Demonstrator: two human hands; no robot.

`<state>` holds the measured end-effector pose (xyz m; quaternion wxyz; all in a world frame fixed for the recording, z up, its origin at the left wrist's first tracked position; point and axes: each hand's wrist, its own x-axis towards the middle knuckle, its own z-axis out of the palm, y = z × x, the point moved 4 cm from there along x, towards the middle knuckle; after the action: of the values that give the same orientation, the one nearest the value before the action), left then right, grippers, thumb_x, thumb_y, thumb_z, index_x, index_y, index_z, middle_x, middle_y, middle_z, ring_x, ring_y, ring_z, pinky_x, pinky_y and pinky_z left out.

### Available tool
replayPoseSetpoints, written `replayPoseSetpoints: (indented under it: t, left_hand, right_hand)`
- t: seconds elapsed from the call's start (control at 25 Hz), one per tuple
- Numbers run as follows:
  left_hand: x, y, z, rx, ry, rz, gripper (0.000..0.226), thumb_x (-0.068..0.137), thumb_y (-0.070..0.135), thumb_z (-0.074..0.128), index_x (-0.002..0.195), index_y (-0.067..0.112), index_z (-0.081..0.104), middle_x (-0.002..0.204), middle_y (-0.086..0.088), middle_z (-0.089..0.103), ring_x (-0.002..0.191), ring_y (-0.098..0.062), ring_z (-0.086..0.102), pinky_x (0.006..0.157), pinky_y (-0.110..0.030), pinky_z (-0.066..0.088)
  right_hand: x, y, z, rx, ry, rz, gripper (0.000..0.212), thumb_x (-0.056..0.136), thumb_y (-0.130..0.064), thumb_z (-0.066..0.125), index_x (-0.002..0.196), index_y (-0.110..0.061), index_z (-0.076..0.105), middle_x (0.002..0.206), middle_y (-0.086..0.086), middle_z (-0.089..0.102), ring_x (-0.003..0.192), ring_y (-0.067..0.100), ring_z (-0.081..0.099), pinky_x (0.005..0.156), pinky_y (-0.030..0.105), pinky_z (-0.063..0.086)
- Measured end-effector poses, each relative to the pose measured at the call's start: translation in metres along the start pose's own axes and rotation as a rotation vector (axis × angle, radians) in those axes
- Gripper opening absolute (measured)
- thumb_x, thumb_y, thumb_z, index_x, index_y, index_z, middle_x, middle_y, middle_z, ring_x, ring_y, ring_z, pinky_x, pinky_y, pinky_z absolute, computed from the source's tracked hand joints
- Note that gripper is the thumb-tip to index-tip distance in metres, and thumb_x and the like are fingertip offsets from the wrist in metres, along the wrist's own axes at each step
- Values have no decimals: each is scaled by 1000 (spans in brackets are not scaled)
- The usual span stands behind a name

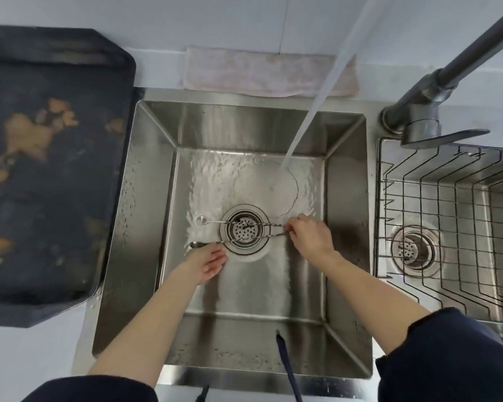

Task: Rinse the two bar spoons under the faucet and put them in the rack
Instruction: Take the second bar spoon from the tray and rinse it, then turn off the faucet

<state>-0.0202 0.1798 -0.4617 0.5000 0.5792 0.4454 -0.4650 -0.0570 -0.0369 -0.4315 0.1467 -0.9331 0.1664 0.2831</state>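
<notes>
Two slender stainless-steel bar spoons with twisted stems lie across the floor of the left steel sink basin (145, 198), their stems crossing over the round perforated drain strainer (244, 229): the farther spoon (212, 221) shows its small bowl left of the strainer, and the nearer spoon (206, 244) has its bowl just beside the left hand. Risk: both stems are thin, wet and lying close together at the right ends, so a pinch that catches only one, or catches them unevenly, could let a spoon slide back onto the strainer or pivot out of the fingers on lifting; the running water stream (308, 123) lands behind and to the right of the spoons, not on them, so a lift that misses the stream would leave them unrinsed. The right hand (311, 236) has its grip closed to a fingertip pinch at the right ends of the stems; whether it clamps both stems or one cannot be told. The left hand (208, 264) lies palm-up with fingers loosely apart, its fingertips at the nearer spoon's bowel end, apparently touching but not enclosing it. The dark faucet (427, 111) stands at the right rear; the wire dish rack (447, 216) sits in the right basin, with nothing seen in it; a dark stained tray (50, 169) rests on the surface to the left.
</notes>
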Motion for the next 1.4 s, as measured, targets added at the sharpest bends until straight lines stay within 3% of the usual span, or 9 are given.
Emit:
replayPoseSetpoints:
  t: [0.12,0.28,0.48,0.56,0.68,0.8,1.16,1.28,1.4]
  left_hand:
    - [-4,4,6,94,14,55,14,95,17,46,94,10,58,82,-2,61,42,-6,64,50,-16,43]
    - [-21,13,14,290,37,168,7,92,18,52,86,16,56,76,2,60,63,-9,58,54,-20,37]
    - [-61,33,30,568,42,464,7,90,15,52,91,17,58,69,4,59,44,2,55,40,-8,41]
    - [-84,44,38,652,39,606,13,90,12,52,96,8,62,69,0,60,49,-4,58,37,-6,39]
    - [-127,63,50,773,70,812,24,90,14,52,107,3,64,96,-12,69,84,-24,65,75,-25,54]
    - [-190,83,67,878,92,1044,26,92,19,50,112,7,63,114,-11,67,100,-24,62,100,-36,46]
    - [-361,126,116,917,302,1669,63,84,37,60,137,12,36,137,-9,49,122,-26,50,101,-39,41]
    - [-395,134,133,850,342,1816,69,86,38,58,142,12,27,140,-9,44,125,-26,47,102,-39,39]
    - [-410,143,157,862,292,1890,60,88,37,55,138,12,33,129,-10,53,111,-27,55,95,-37,43]
  right_hand:
    - [-3,1,-1,6,27,-11,27,94,-8,42,112,-13,61,118,10,61,113,29,53,94,38,41]
    - [-13,1,-15,30,66,-25,30,95,-9,42,120,-12,58,122,11,60,115,30,53,95,37,41]
    - [-35,-3,-46,46,136,-61,37,93,-7,43,128,-14,53,127,11,61,115,32,55,96,39,45]
    - [-49,-3,-58,51,168,-70,39,93,-6,43,130,-15,51,127,11,60,116,32,55,95,41,47]
    - [-68,1,-80,85,260,-70,40,92,-7,44,130,-18,51,128,9,60,118,32,54,96,41,47]
    - [-90,9,-108,74,382,-85,38,93,-9,43,130,-15,52,126,11,60,118,31,53,100,40,42]
    - [-142,42,-199,130,807,-93,29,95,-13,48,122,-10,56,126,12,53,106,31,58,81,40,50]
    - [-142,57,-216,184,828,9,31,95,-12,48,125,-10,53,132,13,46,105,33,58,71,38,49]
    - [-133,70,-222,240,784,65,29,98,-13,43,124,-8,54,123,14,54,101,37,60,71,41,51]
